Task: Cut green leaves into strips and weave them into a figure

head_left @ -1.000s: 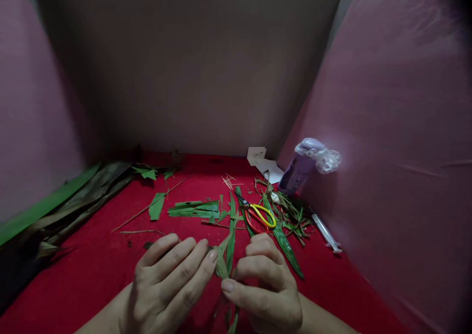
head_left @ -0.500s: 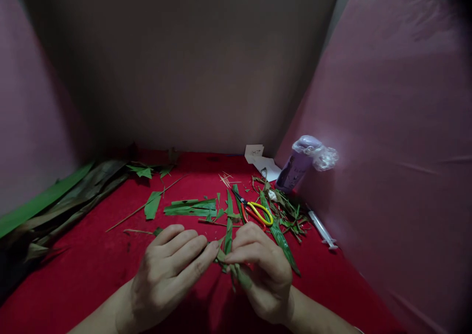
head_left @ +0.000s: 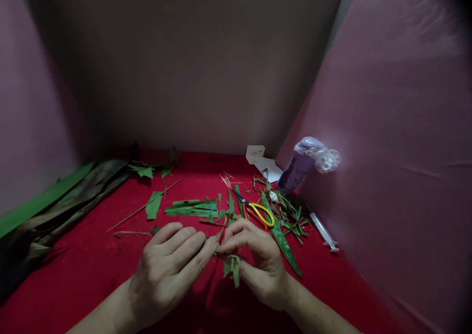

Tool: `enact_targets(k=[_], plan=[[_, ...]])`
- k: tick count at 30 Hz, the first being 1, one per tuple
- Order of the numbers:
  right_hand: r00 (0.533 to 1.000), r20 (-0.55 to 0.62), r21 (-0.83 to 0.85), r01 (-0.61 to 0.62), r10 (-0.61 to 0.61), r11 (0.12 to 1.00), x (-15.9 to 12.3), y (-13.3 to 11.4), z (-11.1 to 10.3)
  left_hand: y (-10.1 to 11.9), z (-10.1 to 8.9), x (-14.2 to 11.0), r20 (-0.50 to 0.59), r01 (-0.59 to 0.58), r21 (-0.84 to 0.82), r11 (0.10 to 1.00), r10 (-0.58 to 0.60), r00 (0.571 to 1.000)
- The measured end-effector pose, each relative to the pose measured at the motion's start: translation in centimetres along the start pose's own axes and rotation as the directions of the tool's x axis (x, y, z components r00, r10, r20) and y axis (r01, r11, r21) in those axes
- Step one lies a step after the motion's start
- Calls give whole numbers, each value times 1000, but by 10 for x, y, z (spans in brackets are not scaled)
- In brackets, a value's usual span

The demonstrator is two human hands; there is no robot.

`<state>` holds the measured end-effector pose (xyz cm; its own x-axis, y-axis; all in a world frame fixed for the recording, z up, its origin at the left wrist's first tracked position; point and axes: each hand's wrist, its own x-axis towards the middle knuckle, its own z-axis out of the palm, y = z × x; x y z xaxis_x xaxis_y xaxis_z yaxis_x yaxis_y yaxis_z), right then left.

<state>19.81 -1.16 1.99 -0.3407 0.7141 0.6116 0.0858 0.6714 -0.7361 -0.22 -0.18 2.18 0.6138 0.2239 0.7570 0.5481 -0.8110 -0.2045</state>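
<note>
My left hand [head_left: 167, 267] is closed around a thin dried stem [head_left: 132, 233], whose pale end sticks out to the left past my knuckles. At its other end hangs a small bundle of folded green-brown leaf strips [head_left: 233, 267]. The fingers of my right hand [head_left: 260, 263] pinch at this leaf piece just beside my left fingertips. My fingers hide most of the join. Just beyond my right hand lie scissors [head_left: 262, 213] with red and yellow handles, their black blades pointing away. Cut green leaf strips [head_left: 191, 208] rest flat beyond my left hand.
Toothpicks [head_left: 227, 180] lie behind the scissors. Leaf scraps [head_left: 291, 216], a syringe [head_left: 323, 232] and a plastic-wrapped purple container [head_left: 297, 169] are on the right, near white paper [head_left: 268, 168]. Long leaves [head_left: 73, 196] line the left wall. A thin stick [head_left: 143, 206] lies across the red cloth [head_left: 88, 275].
My right hand has shifted slightly left, closer to my left fingertips. The leaf bundle now hangs more freely below its fingers. The stem's left end sticks out further.
</note>
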Motion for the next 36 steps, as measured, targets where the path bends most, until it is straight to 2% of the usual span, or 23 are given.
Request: enact_targets(k=[11,23,27,32,36], plan=[[999,15,-2,-40,40,999,3,5,3,0,3,0,18,-36,-32,999,37,999],[988,-28,195,-144,152,970,0,13,7,3,6,3,49,-34,-99,995,39,998],[976,-9,292,-207,219,934,-2,13,10,4,7,3,88,-5,-126,992,16,996],[944,-11,471,-287,330,834,-5,17,14,5,9,5,97,10,-141,990,4,995],[941,-29,501,-278,336,820,-7,20,15,5,10,3,107,24,-150,988,-8,994]])
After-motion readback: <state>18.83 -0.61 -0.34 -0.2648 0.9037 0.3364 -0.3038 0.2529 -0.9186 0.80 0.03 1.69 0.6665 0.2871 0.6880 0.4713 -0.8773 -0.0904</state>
